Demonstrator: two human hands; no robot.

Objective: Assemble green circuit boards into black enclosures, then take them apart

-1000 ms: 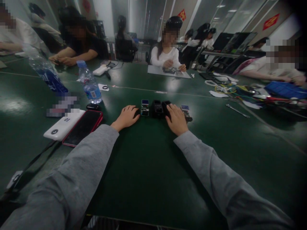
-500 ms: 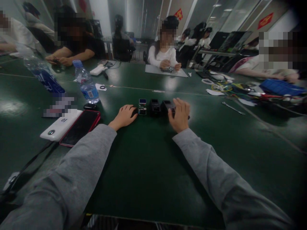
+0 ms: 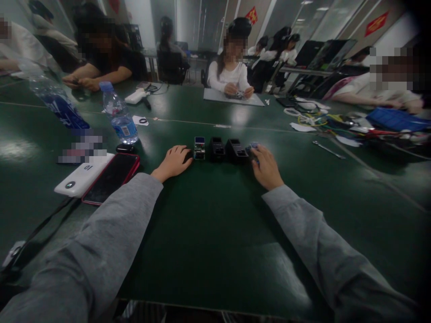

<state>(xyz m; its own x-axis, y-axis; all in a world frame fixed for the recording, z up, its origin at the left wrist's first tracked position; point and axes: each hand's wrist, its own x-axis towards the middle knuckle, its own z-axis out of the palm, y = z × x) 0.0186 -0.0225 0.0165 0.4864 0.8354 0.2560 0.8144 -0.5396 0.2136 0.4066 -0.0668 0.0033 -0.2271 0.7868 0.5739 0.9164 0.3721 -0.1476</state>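
A row of small devices lies on the green table (image 3: 215,224). At its left end is a bare circuit board with a small screen (image 3: 200,149); beside it are two black device casings, the middle one (image 3: 217,149) and the right one (image 3: 236,150). My left hand (image 3: 172,162) rests palm down just left of the board, fingers spread, with a dark patch by its fingertips that I cannot make out. My right hand (image 3: 268,168) has its thumb and fingers around a small bluish part (image 3: 252,147) at the row's right end, which it partly hides.
On the left lie a red-edged phone (image 3: 111,179), a white power bank (image 3: 84,176) and a black case (image 3: 125,149), near two water bottles, one with a blue cap (image 3: 119,116). A wrench (image 3: 328,150) and tangled wires (image 3: 323,119) lie right. Several people sit around.
My right hand has shifted right, off the right black casing, which now shows fully, and onto the bluish part. My left hand stays in place.
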